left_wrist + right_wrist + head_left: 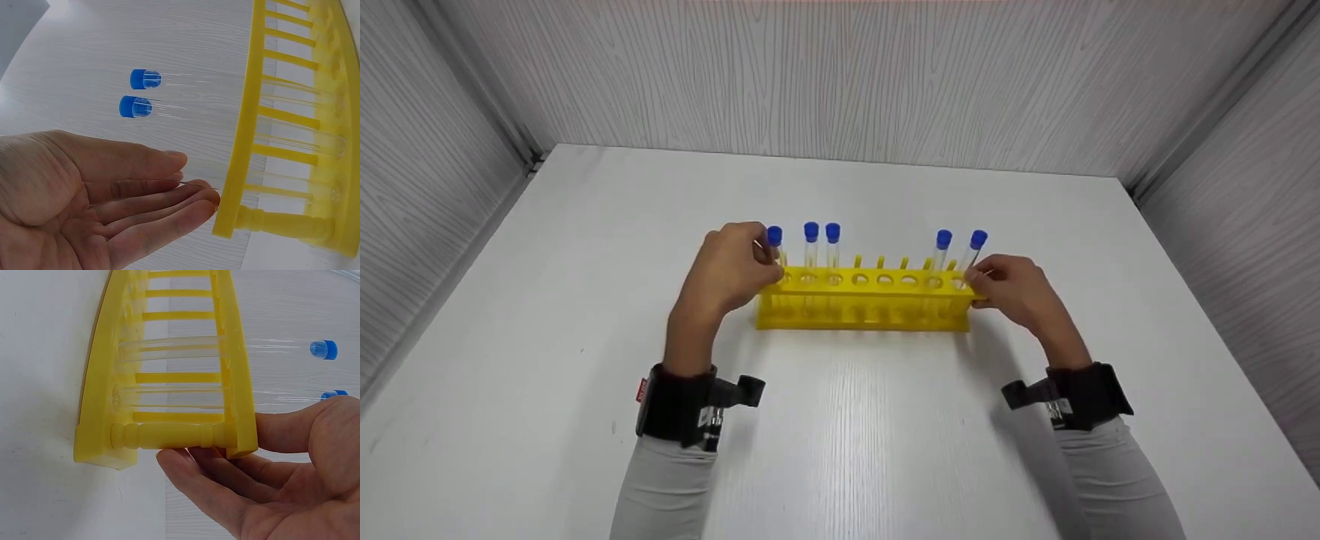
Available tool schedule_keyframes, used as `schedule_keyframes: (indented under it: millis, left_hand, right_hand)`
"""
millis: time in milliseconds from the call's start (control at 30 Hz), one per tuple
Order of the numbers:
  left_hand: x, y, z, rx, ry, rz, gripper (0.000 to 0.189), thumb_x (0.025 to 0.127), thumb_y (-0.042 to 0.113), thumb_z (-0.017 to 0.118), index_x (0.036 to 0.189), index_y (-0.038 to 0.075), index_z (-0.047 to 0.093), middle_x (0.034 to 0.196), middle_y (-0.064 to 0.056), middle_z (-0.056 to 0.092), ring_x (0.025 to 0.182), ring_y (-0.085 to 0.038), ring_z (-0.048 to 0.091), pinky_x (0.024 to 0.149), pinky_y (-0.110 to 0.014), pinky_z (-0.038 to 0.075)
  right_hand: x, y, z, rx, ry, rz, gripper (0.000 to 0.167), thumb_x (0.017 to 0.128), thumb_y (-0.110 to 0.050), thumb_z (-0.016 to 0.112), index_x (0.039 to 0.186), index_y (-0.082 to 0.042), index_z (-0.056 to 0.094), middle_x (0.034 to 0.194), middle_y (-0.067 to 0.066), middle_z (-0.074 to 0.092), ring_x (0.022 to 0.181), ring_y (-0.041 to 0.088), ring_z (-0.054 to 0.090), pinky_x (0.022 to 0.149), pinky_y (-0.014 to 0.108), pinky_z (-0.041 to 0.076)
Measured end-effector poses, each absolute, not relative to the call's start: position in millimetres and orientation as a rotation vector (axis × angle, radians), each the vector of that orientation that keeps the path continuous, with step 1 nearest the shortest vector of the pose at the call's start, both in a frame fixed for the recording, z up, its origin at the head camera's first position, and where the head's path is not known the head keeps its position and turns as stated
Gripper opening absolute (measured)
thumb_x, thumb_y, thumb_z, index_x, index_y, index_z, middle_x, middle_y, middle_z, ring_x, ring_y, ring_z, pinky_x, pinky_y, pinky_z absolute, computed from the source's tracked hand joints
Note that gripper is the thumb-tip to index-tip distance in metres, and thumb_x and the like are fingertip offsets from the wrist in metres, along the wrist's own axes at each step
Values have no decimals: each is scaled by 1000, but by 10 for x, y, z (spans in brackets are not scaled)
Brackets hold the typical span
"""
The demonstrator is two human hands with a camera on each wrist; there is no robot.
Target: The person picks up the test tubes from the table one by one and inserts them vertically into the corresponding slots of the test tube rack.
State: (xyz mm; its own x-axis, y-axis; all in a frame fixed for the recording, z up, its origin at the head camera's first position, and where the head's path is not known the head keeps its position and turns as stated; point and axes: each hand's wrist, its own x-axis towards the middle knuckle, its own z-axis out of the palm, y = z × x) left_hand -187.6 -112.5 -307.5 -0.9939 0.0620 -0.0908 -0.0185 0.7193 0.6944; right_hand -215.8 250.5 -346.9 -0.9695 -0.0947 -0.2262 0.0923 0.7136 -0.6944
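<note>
A yellow test tube rack (870,325) stands on the table with several clear tubes in it, each with a blue cap. My left hand (727,266) pinches the leftmost test tube (775,237) between thumb and fingers, just above the rack's top bar; the tube's lower part sits in the end hole. Two more tubes, one with its cap (135,107) nearest, stand beside it. At the other end my right hand (1014,289) grips the rack's top bar (241,382), thumb above and fingers beneath by the end post (169,436). The rightmost tube (976,241) leans outward there.
Several holes in the middle of the rack hold no tubes. The white table (840,442) extends on all sides of the rack. A pale wood-grain panel (840,82) stands behind, with side panels at left and right. Black wrist bands (679,405) sit over grey sleeves.
</note>
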Motion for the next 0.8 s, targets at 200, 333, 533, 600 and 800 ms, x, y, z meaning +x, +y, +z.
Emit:
schedule_keyframes:
  millis: [200,333,533,600,800]
  left_hand:
    - [-1873,-1135,-3081,46,2814,1138,22,90,11,66,109,0,66,105,-16,69,90,-29,61,83,-38,57]
    - [-1879,-1121,-3078,43,2800,1140,23,91,11,66,111,1,65,107,-17,68,93,-29,61,86,-39,58]
    - [-1893,-1099,-3057,45,2800,1135,25,91,11,66,113,0,65,111,-17,69,98,-30,64,90,-41,58]
    - [-1893,-1096,-3051,44,2798,1137,25,91,11,66,113,0,65,112,-17,69,100,-31,65,90,-41,58]
    - [-1886,-1113,-3056,42,2781,1157,25,91,11,65,114,0,65,114,-18,71,103,-32,67,90,-42,58]
  right_hand:
    - [-2153,2493,-3466,1,2683,-1080,39,105,-29,52,129,1,60,129,21,62,113,33,66,98,42,55]
    - [-2148,2506,-3454,18,2679,-1065,39,106,-29,52,130,0,60,131,21,62,114,33,65,100,43,55]
    - [-2138,2522,-3435,21,2687,-1043,40,106,-31,51,130,0,59,131,21,62,114,34,66,100,44,54]
    - [-2135,2527,-3431,24,2689,-1036,40,106,-31,50,131,-1,59,131,21,62,114,34,66,101,45,54]
    - [-2114,2529,-3429,-11,2710,-987,41,107,-34,49,132,-3,58,131,22,62,110,34,69,102,49,53]
